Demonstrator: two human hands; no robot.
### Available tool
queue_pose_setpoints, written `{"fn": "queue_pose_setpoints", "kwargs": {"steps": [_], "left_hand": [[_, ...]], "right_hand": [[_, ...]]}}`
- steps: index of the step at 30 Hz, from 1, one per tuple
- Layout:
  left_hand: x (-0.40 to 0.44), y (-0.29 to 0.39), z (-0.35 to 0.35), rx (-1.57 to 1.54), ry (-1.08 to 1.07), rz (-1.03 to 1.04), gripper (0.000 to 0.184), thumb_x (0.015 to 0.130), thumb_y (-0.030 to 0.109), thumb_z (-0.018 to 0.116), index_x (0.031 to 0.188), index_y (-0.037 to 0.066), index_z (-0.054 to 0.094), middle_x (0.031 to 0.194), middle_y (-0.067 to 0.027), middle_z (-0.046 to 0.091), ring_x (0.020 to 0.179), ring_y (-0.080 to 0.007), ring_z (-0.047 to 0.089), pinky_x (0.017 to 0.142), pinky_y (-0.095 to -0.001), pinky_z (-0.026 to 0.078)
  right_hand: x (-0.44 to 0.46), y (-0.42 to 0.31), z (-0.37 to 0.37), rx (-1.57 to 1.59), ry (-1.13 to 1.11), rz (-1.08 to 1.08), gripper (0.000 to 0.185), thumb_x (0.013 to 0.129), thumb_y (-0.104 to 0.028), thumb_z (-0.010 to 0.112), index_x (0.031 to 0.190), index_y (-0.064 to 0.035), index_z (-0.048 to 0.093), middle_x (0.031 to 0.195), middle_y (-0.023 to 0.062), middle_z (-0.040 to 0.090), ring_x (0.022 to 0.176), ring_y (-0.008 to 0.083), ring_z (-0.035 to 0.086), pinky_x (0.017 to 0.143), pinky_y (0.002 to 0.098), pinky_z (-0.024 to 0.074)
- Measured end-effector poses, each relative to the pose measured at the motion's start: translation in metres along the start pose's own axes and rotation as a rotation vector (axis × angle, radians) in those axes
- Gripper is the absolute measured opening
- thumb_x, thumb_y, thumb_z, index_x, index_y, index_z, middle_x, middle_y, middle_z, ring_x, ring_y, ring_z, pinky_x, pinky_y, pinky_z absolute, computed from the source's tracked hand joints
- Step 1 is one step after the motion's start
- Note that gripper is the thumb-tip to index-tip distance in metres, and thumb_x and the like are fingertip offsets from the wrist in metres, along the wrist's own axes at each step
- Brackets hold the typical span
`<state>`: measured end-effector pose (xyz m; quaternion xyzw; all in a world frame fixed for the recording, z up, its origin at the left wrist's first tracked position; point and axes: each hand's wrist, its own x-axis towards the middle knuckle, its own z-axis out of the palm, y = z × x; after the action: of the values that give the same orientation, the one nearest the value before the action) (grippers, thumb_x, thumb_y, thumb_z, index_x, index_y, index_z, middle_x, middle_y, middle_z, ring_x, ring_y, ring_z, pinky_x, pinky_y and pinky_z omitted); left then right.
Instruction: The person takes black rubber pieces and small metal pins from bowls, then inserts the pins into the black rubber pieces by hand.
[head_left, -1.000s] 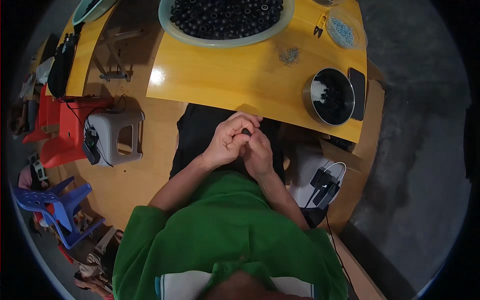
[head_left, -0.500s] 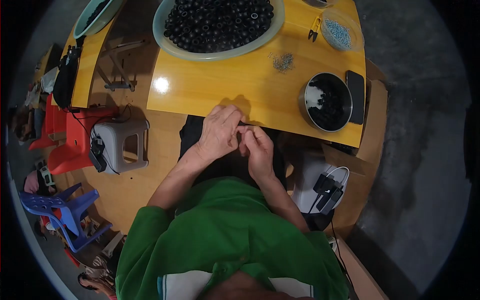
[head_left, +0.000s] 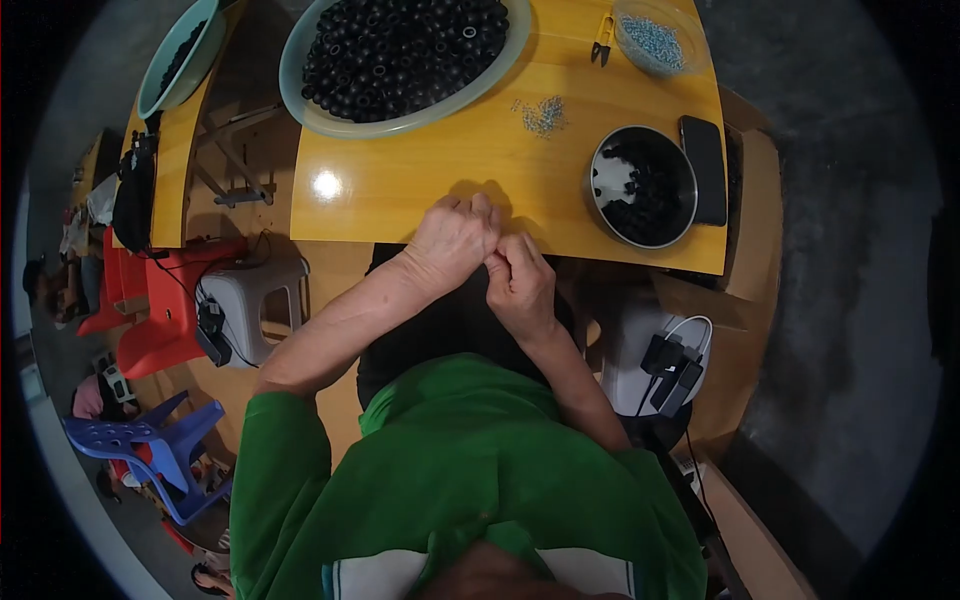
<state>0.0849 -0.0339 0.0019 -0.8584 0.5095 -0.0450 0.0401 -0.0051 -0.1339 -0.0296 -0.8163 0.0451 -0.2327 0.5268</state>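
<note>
My left hand (head_left: 455, 240) and my right hand (head_left: 522, 288) meet just over the near edge of the yellow table (head_left: 400, 180). Both have their fingers curled and pinched together, fingertips touching or nearly so. Whatever lies between them is too small or hidden to make out. Beyond the hands, a pale oval basin (head_left: 290, 90) holds many black ring-like beads (head_left: 400, 60). To their right stands a steel bowl (head_left: 597, 195) with small black pieces (head_left: 650, 190) inside. A little pile of tiny pale-blue bits (head_left: 543, 116) lies on the tabletop.
Yellow thread snips (head_left: 601, 42) lie by a clear tub (head_left: 690, 25) of blue bits. A dark phone (head_left: 704, 170) is beside the steel bowl, near a cardboard box (head_left: 755, 200). Stools, including a grey one (head_left: 245, 285), a blue chair (head_left: 150, 440) and cables stand around.
The view has shifted and turned slightly. My left hand has moved up and a bit right, closer over the right fingertips; a dark bit seen between the fingers earlier is now hidden.
</note>
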Motion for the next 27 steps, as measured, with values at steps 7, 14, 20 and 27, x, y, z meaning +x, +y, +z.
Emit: {"fn": "queue_pose_setpoints", "kwargs": {"steps": [7,14,20,27], "left_hand": [[0.002,0.003,-0.003,-0.168,0.066,-0.030,0.008,0.067,0.013,0.057,0.070,0.006,0.055,0.065,-0.0074,0.056,0.058,-0.0207,0.060,0.054,-0.0297,0.048],[0.006,0.003,-0.004,-0.215,-0.039,-0.016,0.017,0.073,0.011,0.055,0.086,0.001,0.050,0.066,-0.0100,0.057,0.059,-0.0254,0.062,0.051,-0.0337,0.050],[0.010,0.003,-0.010,-0.235,-0.153,-0.030,0.017,0.073,0.008,0.055,0.087,0.000,0.049,0.067,-0.0132,0.060,0.060,-0.0269,0.063,0.051,-0.0351,0.050],[0.017,0.000,-0.014,-0.261,-0.269,-0.008,0.033,0.067,0.003,0.057,0.097,-0.001,0.043,0.067,-0.0155,0.059,0.062,-0.0325,0.061,0.054,-0.0397,0.049]], "right_hand": [[0.011,-0.002,-0.007,-0.072,-0.008,0.032,0.011,0.074,0.004,0.057,0.082,-0.0012,0.050,0.077,0.0152,0.052,0.068,0.0362,0.054,0.057,0.0410,0.0445],[0.022,0.004,-0.007,-0.075,0.016,0.155,0.009,0.072,0.001,0.058,0.076,-0.0011,0.051,0.072,0.0142,0.054,0.067,0.0339,0.055,0.058,0.0404,0.0437],[0.033,0.005,-0.009,-0.191,-0.082,0.264,0.015,0.070,-0.010,0.064,0.065,-0.0003,0.053,0.065,0.0173,0.058,0.062,0.0349,0.057,0.056,0.0415,0.0439],[0.044,0.010,-0.010,-0.072,-0.108,0.345,0.024,0.069,-0.019,0.067,0.063,-0.0004,0.053,0.063,0.0192,0.059,0.061,0.0376,0.058,0.057,0.0433,0.0458]]}}
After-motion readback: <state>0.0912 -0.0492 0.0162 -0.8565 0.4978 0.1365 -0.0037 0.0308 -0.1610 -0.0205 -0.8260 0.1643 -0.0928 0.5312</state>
